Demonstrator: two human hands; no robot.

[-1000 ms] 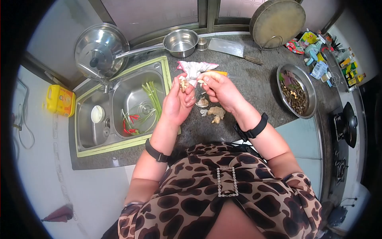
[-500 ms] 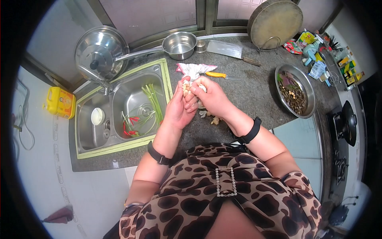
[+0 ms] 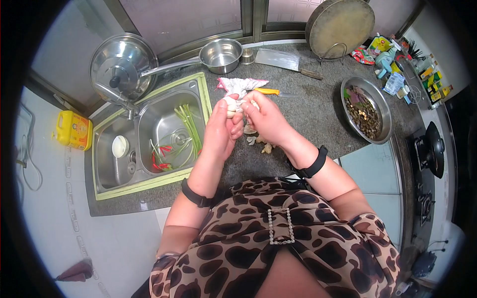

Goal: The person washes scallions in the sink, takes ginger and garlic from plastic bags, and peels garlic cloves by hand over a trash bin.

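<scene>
My left hand [image 3: 219, 130] is closed around a whitish garlic bulb [image 3: 230, 106], held up above the counter. Thumb and fingers of my right hand [image 3: 264, 115] pinch at the bulb's right side, and a pale piece of garlic shows among them. Its exact shape is partly covered by the fingers. Under the hands, scraps of garlic skin [image 3: 251, 140] and a knobby piece of ginger [image 3: 268, 148] lie on the counter. Just beyond are a white and pink cloth [image 3: 238, 85] and a small knife with a yellow handle [image 3: 268, 91].
Left is a double sink [image 3: 174, 99] with green stalks [image 3: 186, 121], red chilies [image 3: 160, 163] and a white dish [image 3: 120, 146]. A saucepan [image 3: 221, 55], cleaver [image 3: 278, 59] and upright round chopping board [image 3: 340, 27] stand behind. A bowl of snails [image 3: 367, 124] sits right.
My left hand has turned the garlic so more of its white side shows. My right fingers have shifted slightly against it. The view has moved a little.
</scene>
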